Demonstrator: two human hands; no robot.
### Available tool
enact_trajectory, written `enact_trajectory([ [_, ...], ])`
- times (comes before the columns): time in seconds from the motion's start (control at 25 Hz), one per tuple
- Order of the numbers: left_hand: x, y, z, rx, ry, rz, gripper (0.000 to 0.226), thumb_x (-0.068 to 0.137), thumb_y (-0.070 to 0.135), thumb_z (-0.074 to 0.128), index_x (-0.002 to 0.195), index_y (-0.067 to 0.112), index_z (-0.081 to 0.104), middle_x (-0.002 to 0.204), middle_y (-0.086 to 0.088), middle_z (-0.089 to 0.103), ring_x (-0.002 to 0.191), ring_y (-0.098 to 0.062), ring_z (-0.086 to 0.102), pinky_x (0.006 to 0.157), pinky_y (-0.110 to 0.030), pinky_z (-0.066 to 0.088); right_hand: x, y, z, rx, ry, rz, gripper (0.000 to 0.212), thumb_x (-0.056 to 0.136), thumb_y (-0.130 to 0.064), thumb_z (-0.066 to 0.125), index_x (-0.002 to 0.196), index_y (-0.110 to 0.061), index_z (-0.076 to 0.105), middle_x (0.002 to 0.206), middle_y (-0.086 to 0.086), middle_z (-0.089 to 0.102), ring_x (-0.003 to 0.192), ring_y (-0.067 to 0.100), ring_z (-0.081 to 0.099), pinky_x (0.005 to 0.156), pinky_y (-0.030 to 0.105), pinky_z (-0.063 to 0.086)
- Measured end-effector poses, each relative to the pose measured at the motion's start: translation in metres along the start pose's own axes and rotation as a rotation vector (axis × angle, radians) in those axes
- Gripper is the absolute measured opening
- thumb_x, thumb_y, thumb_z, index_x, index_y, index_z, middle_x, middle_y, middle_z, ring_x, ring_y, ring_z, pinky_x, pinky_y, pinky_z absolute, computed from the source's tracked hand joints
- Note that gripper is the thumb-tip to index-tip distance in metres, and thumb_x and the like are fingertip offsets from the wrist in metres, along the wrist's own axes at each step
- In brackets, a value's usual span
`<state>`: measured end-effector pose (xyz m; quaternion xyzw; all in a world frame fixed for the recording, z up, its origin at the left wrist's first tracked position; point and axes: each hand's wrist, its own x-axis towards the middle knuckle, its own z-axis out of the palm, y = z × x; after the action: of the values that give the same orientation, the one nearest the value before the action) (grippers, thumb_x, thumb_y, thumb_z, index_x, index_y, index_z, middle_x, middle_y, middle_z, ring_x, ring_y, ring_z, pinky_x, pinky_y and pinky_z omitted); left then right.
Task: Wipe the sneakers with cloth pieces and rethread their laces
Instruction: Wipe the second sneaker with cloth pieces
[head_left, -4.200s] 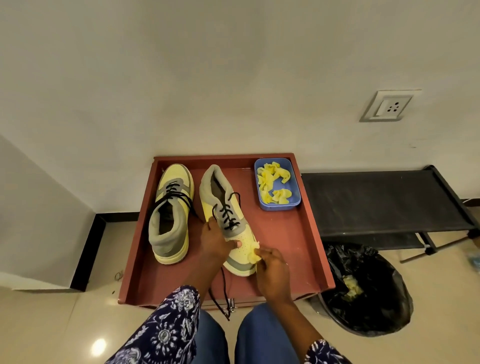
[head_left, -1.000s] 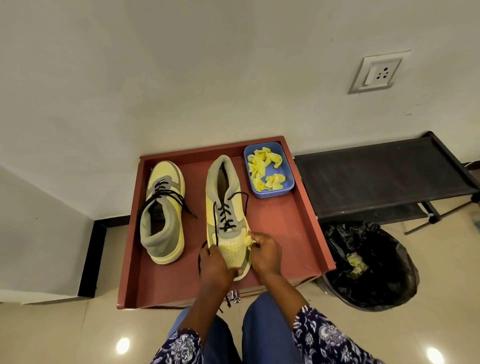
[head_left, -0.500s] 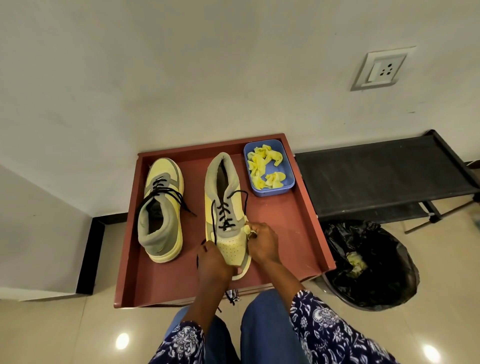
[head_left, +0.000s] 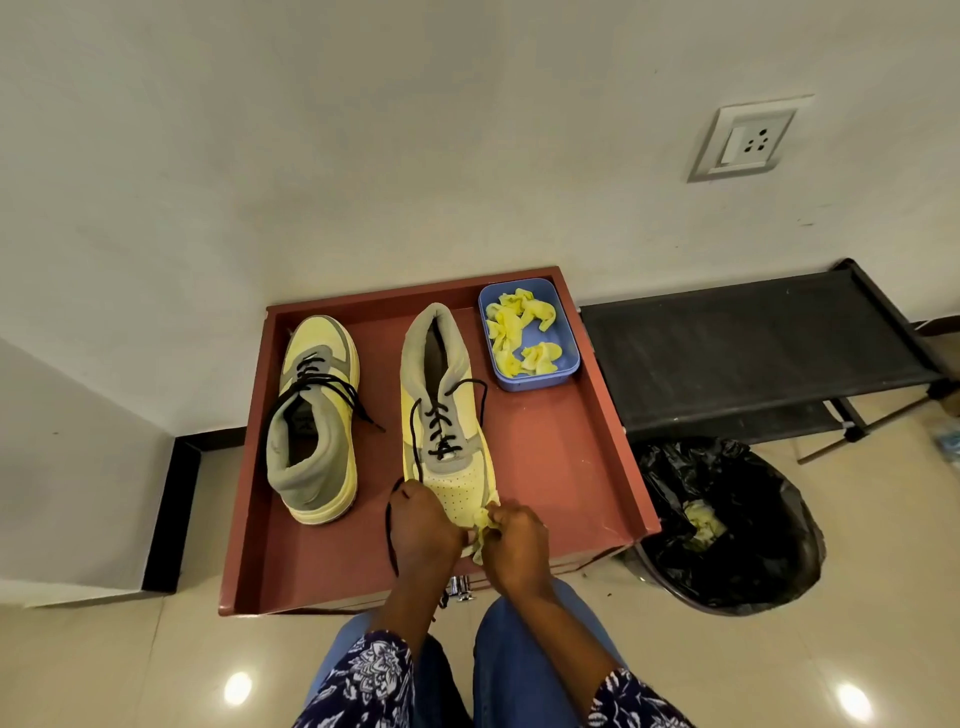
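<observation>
Step in hand looks like wiping the toe of the near sneaker (head_left: 447, 447); it lies on the red tray (head_left: 566, 467), toe toward the person, heel toward the wall; left hand (head_left: 423, 525) grips the toe end, fingers curled over it, steadying; right hand (head_left: 514, 535) pinches a crumpled yellow cloth piece (head_left: 480, 525) against the toe's right edge; its black lace (head_left: 415, 436) is loose, one end trailing past the left hand toward the tray's front; second sneaker (head_left: 314, 415) sits to the left on the tray, laced, untied; spare cloth pieces sit in the blue tub (head_left: 569, 358) at the tray's back right; black-lined bin (head_left: 727, 525) on the floor to the right; to wipe well: keep left hand firm so the shoe doesn't slide, short strokes along the sole seam, keep lace clear of cloth, probably bin the piece after
</observation>
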<state>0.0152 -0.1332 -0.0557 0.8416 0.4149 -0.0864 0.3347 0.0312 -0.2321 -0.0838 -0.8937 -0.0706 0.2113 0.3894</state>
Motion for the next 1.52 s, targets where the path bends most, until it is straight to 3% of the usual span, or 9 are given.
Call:
enact_trajectory([
  [0.16,0.001,-0.001,0.002,-0.038,0.023,0.002,0.076,0.058,0.016,0.084,0.116,-0.006,0.040,0.120,-0.022,0.052,0.107,-0.035,0.055,0.084,-0.041,0.052,0.007,0.000,-0.001,0.040,0.004,0.050,0.029,0.079,0.007,0.052,0.098,-0.004,0.072,0.101,0.009,0.069,0.090,0.018,0.062,0.068,0.011,0.036],
  [0.28,0.003,-0.003,0.004,-0.052,0.029,0.009,0.076,0.057,0.016,0.085,0.115,-0.006,0.041,0.119,-0.023,0.053,0.106,-0.036,0.056,0.083,-0.042,0.052,0.012,-0.002,-0.005,0.046,0.006,0.055,0.031,0.079,0.007,0.051,0.099,-0.003,0.072,0.101,0.010,0.070,0.086,0.014,0.059,0.066,0.010,0.034],
  [0.44,0.006,-0.002,0.003,-0.043,0.001,-0.030,0.074,0.059,0.021,0.084,0.114,-0.003,0.041,0.119,-0.020,0.055,0.106,-0.034,0.057,0.085,-0.040,0.051,0.033,-0.010,-0.015,0.053,0.017,0.054,0.035,0.079,0.008,0.051,0.104,-0.005,0.071,0.107,0.009,0.071,0.098,0.022,0.063,0.072,0.011,0.034],
  [0.6,0.006,-0.002,0.001,-0.006,-0.025,-0.023,0.083,0.052,0.018,0.089,0.117,-0.003,0.041,0.123,-0.019,0.051,0.111,-0.033,0.053,0.091,-0.038,0.049,0.054,-0.022,-0.025,0.072,0.014,0.062,0.036,0.078,0.007,0.048,0.097,-0.008,0.073,0.101,0.010,0.072,0.090,0.017,0.062,0.067,0.012,0.034],
  [0.72,0.006,0.001,0.000,0.031,-0.028,-0.024,0.085,0.053,0.020,0.089,0.119,-0.002,0.040,0.126,-0.018,0.050,0.114,-0.031,0.051,0.094,-0.036,0.046,0.066,-0.029,-0.028,0.116,0.001,0.090,0.037,0.080,0.004,0.050,0.108,-0.009,0.069,0.109,0.008,0.070,0.100,0.019,0.062,0.072,0.008,0.035],
  [0.96,0.004,0.004,-0.001,0.057,-0.020,-0.037,0.086,0.054,0.022,0.089,0.121,-0.002,0.039,0.128,-0.018,0.048,0.116,-0.030,0.050,0.095,-0.034,0.046,0.087,-0.043,-0.029,0.196,-0.037,0.125,0.038,0.079,0.001,0.048,0.108,-0.012,0.070,0.111,0.006,0.070,0.105,0.021,0.062,0.093,0.027,0.049],
  [1.16,0.005,0.004,0.000,0.043,-0.020,-0.051,0.087,0.055,0.021,0.088,0.123,-0.002,0.039,0.130,-0.017,0.046,0.119,-0.030,0.048,0.098,-0.034,0.044,0.095,-0.049,-0.028,0.318,-0.083,0.139,0.045,0.080,-0.001,0.044,0.113,-0.021,0.066,0.111,0.003,0.069,0.102,0.019,0.062,0.094,0.041,0.052],
  [1.36,0.004,0.003,0.000,0.056,0.002,-0.048,0.085,0.056,0.021,0.088,0.122,-0.003,0.040,0.130,-0.018,0.046,0.118,-0.030,0.049,0.097,-0.033,0.044,0.068,-0.043,-0.027,0.276,-0.004,0.082,0.045,0.085,0.005,0.042,0.124,-0.011,0.058,0.126,0.007,0.061,0.116,0.022,0.056,0.102,0.028,0.043],
  [1.52,0.002,0.004,0.000,0.048,0.021,-0.014,0.081,0.057,0.022,0.087,0.120,-0.004,0.042,0.126,-0.018,0.047,0.115,-0.030,0.050,0.094,-0.032,0.044,0.040,-0.032,-0.023,0.190,0.040,0.012,0.045,0.084,0.007,0.044,0.124,-0.008,0.059,0.125,0.009,0.061,0.114,0.021,0.056,0.089,0.009,0.034],
])
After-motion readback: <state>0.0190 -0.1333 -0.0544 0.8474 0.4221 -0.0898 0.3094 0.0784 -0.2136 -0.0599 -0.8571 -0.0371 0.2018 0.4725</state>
